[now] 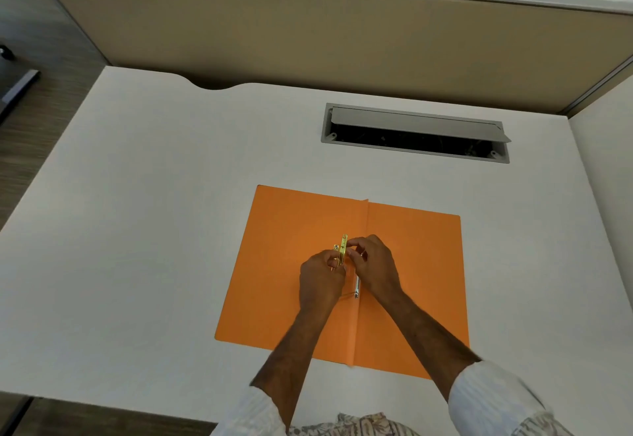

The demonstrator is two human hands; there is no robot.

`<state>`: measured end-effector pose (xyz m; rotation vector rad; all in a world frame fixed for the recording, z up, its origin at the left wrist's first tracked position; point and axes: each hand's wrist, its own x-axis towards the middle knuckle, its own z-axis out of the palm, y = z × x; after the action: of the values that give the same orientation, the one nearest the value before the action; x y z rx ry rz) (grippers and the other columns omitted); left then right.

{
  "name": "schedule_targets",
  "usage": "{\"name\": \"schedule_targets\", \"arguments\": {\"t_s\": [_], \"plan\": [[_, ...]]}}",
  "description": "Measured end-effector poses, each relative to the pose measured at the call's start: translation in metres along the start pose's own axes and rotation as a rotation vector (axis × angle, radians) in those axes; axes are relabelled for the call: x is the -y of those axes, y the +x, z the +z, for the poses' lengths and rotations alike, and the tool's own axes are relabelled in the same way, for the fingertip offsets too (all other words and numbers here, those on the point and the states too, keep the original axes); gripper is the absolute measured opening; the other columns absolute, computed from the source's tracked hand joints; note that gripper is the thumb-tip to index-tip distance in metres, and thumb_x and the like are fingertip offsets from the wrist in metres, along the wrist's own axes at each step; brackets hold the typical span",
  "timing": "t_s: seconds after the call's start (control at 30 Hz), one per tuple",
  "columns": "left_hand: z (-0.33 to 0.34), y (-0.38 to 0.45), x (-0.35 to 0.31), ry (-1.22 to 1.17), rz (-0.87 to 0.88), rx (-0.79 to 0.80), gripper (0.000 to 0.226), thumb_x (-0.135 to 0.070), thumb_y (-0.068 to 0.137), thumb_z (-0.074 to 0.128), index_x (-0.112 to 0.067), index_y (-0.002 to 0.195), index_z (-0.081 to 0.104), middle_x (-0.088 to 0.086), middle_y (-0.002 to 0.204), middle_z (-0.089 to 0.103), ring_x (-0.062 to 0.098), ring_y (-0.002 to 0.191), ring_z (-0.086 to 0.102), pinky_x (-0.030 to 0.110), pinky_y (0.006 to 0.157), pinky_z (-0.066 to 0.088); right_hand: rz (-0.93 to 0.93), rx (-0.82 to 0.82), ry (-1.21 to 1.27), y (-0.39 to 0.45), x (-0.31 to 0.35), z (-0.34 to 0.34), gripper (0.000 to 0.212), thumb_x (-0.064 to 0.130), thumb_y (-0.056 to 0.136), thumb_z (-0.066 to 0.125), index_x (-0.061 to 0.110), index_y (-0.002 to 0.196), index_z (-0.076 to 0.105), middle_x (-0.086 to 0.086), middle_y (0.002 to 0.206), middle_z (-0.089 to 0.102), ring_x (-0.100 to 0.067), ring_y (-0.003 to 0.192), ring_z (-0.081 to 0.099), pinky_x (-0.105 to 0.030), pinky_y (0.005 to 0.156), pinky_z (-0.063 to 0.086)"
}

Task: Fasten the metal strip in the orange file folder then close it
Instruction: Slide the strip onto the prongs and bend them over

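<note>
An orange file folder (414,264) lies open and flat on the white desk, its spine crease running front to back. A gold metal strip (343,247) stands nearly upright just left of the crease, over the folder's middle. My left hand (320,285) grips the strip's lower part from the left. My right hand (375,268) pinches the strip near its top from the right. A silver fastener piece (357,287) lies along the crease beneath my right hand, partly hidden.
The white desk (154,230) spreads wide to the left and behind the folder. A grey cable tray (416,132) with its lid propped open sits at the back right. A beige partition (342,35) walls the desk's far edge.
</note>
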<state>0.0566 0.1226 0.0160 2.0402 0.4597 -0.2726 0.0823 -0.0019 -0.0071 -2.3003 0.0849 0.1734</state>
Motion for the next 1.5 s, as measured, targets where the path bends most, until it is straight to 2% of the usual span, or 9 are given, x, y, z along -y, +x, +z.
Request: {"name": "schedule_targets", "arguments": {"t_s": [0.1,0.23,0.43,0.6,0.77,1.0,1.17,1.3,1.5], "plan": [[0.000,0.001,0.000,0.007,0.007,0.003,0.022,-0.016,0.084,0.074,-0.017,0.106,0.076,-0.001,0.088,0.075,0.012,0.078,0.068,0.019,0.069,0.051,0.019,-0.024,-0.006,-0.009,-0.006,0.000,0.024,0.012,0.094,0.059,0.011,0.118,0.063,-0.006,0.107,0.065,-0.016,0.091,0.060,-0.026,0.079,0.050],[-0.001,0.005,0.002,-0.014,-0.005,0.026,0.025,-0.015,0.082,0.077,-0.016,0.107,0.075,0.000,0.087,0.074,0.015,0.079,0.070,0.029,0.075,0.057,-0.082,0.091,-0.066,-0.035,-0.024,0.003,0.019,0.013,0.093,0.054,0.017,0.107,0.065,-0.001,0.101,0.061,-0.014,0.090,0.057,-0.028,0.075,0.048],[-0.002,0.006,0.001,-0.011,-0.001,0.045,0.026,-0.015,0.082,0.078,-0.015,0.107,0.075,0.001,0.088,0.074,0.016,0.078,0.071,0.021,0.066,0.054,-0.257,0.216,-0.304,-0.061,-0.036,0.010,0.028,0.047,0.086,0.058,0.034,0.109,0.065,0.008,0.104,0.055,-0.009,0.091,0.047,-0.026,0.074,0.045],[-0.003,0.005,-0.001,0.011,0.009,0.042,0.027,-0.016,0.082,0.077,-0.015,0.109,0.075,-0.005,0.083,0.068,0.011,0.076,0.066,0.007,0.060,0.043,-0.305,0.116,-0.345,-0.055,-0.031,0.009,0.013,0.030,0.092,0.061,0.027,0.099,0.072,0.004,0.094,0.065,-0.019,0.083,0.054,-0.031,0.066,0.044],[-0.004,0.006,0.000,0.023,0.012,0.044,0.027,-0.016,0.082,0.078,-0.016,0.109,0.075,-0.006,0.083,0.067,0.009,0.075,0.064,0.006,0.059,0.041,-0.376,0.219,-0.308,-0.054,-0.027,0.003,0.018,0.021,0.097,0.051,0.024,0.104,0.068,0.002,0.099,0.070,-0.022,0.087,0.054,-0.038,0.072,0.048],[-0.005,0.007,-0.002,0.034,0.022,0.043,0.028,-0.017,0.083,0.077,-0.015,0.110,0.074,-0.004,0.085,0.069,0.012,0.077,0.066,0.014,0.066,0.047,-0.432,0.245,-0.394,-0.053,-0.028,0.000,0.018,0.031,0.092,0.059,0.025,0.103,0.073,0.005,0.100,0.070,-0.020,0.092,0.055,-0.037,0.074,0.047],[-0.006,0.005,-0.001,0.033,0.017,0.036,0.026,-0.016,0.083,0.077,-0.016,0.109,0.074,-0.006,0.083,0.067,0.006,0.069,0.062,0.001,0.050,0.041,-0.356,0.181,-0.379,-0.052,-0.024,0.004,0.016,0.021,0.091,0.064,0.021,0.102,0.074,0.002,0.094,0.074,-0.021,0.086,0.056,-0.036,0.068,0.048],[-0.006,0.005,-0.002,0.024,0.006,0.044,0.026,-0.017,0.083,0.076,-0.016,0.109,0.074,-0.003,0.085,0.070,0.008,0.073,0.064,0.005,0.058,0.042,-0.288,0.140,-0.349,-0.053,-0.022,0.007,0.014,0.021,0.091,0.064,0.021,0.101,0.075,0.001,0.090,0.074,-0.021,0.084,0.057,-0.034,0.063,0.049],[-0.005,0.006,-0.002,0.003,-0.012,0.048,0.025,-0.016,0.083,0.077,-0.016,0.107,0.074,-0.001,0.087,0.072,0.003,0.066,0.063,0.002,0.050,0.041,-0.264,0.133,-0.344,-0.053,-0.024,0.009,0.014,0.022,0.092,0.064,0.022,0.101,0.074,0.002,0.091,0.074,-0.018,0.084,0.056,-0.030,0.063,0.047]]}}
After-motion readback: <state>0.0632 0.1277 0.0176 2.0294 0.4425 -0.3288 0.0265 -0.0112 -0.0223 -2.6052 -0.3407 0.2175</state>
